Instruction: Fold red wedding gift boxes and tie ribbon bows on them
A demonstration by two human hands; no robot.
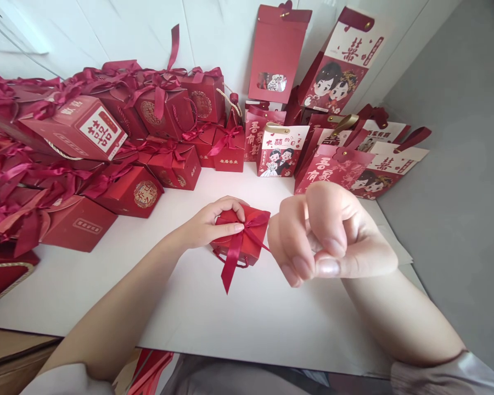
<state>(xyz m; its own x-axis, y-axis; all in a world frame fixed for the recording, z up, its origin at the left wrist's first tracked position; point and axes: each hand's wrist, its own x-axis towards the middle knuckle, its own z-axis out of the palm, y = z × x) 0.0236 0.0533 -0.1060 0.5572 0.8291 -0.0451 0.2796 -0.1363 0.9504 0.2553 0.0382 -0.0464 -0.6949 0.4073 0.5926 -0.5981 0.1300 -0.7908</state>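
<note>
A small red gift box [253,253] sits on the white table, with a dark red ribbon [231,263] tied across its top and a twisted cord handle at its front. My left hand [220,220] grips the box's top from the left, thumb and fingers beside the ribbon's knot. One ribbon tail hangs over the front. Another runs thin and taut from the knot toward my right hand [329,236], which is raised close to the camera, right of the box. Its fingers are curled and pinched against the thumb; the ribbon's end is hidden inside or behind them.
Stacked red boxes with ribbons [78,219] crowd the left and back. Upright printed paper gift bags [282,151] stand at the back right. A grey wall [448,153] closes the right side. Below the table's front edge lie cardboard [14,356] and a red object [150,370].
</note>
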